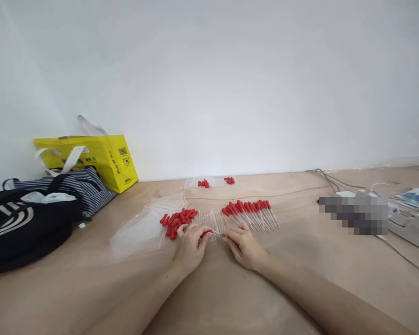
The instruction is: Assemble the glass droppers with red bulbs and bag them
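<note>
Between the fingers of my left hand (191, 244) is a red rubber dropper bulb (205, 234). A thin clear tube (216, 233) runs from the bulb across to my right hand (243, 245), whose fingertips pinch its other end. How deep the tube sits in the bulb is hidden by my fingers. Just beyond my left hand lies a heap of loose red bulbs (174, 221). Bare clear tubes (209, 217) lie side by side beyond the gap between my hands. Past my right hand, several droppers with red bulbs on their tubes (253, 215) rest in a row.
Clear plastic bags (136, 232) are spread left of the heap. Small groups of red bulbs (203, 184) lie near the wall. A yellow bag (115, 163), a striped bag (99, 188) and a black bag (31, 237) stand left; cables and a power strip (410, 228) lie right.
</note>
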`<state>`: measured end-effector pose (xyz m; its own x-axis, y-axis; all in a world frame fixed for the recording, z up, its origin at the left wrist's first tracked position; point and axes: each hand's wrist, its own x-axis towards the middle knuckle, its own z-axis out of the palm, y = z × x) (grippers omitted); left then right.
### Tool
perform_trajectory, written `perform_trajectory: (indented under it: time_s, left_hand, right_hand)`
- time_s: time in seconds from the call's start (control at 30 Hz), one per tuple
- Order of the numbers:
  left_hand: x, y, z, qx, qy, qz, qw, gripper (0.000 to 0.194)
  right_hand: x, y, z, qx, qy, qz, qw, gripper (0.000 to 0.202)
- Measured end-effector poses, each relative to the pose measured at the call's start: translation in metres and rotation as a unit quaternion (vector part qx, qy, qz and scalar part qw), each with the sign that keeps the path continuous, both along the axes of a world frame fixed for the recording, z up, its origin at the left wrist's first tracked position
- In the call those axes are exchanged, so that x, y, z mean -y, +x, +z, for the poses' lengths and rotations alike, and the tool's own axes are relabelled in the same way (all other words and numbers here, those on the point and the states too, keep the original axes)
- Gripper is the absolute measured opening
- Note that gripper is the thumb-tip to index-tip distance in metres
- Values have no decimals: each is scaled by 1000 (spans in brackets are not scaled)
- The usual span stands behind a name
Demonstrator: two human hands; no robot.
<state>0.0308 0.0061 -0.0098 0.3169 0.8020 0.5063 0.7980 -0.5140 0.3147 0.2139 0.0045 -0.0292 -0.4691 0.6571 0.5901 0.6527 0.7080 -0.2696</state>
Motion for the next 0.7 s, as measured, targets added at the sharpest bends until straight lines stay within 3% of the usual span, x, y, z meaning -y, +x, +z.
perform_trajectory:
  time_s: [0.2,0.37,0.7]
  left_hand:
    - [4,1,4,7,-17,-21,1000,20]
    - [10,3,6,-23,13,-61,998,20]
    - [15,6,3,-33,40,-96,994,20]
  right_hand:
    - [-1,3,2,56,66,0,996,24]
    - [-1,7,6,82,128,13,988,28]
    - [5,2,8,55,85,30,994,26]
